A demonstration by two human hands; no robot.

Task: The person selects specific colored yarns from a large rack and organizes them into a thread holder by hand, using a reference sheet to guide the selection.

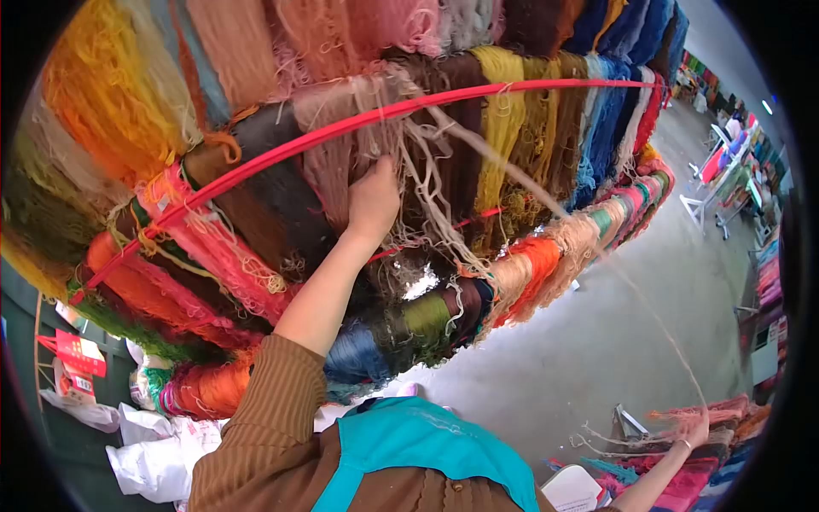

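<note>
Among hanging skeins of coloured thread, my left hand (375, 198) is closed on a dusty-pink skein (324, 162), just below a red cord (341, 126) stretched across the rack. Its fingertips are partly hidden in the thread. A long pale strand (512, 171) runs from the rack down to the lower right, where my right hand (695, 429) is closed around its end. Beneath that hand lie pink and brown skeins (699, 456). Loose beige strands (431, 179) dangle right of my left hand.
A lower bar wrapped in coloured skeins (358, 352) crosses in front of me. White bags (153, 461) and a red bag (78, 354) stand at lower left. Grey floor (529, 367) shows below the rack. White stands (717, 179) with coloured material are at the right.
</note>
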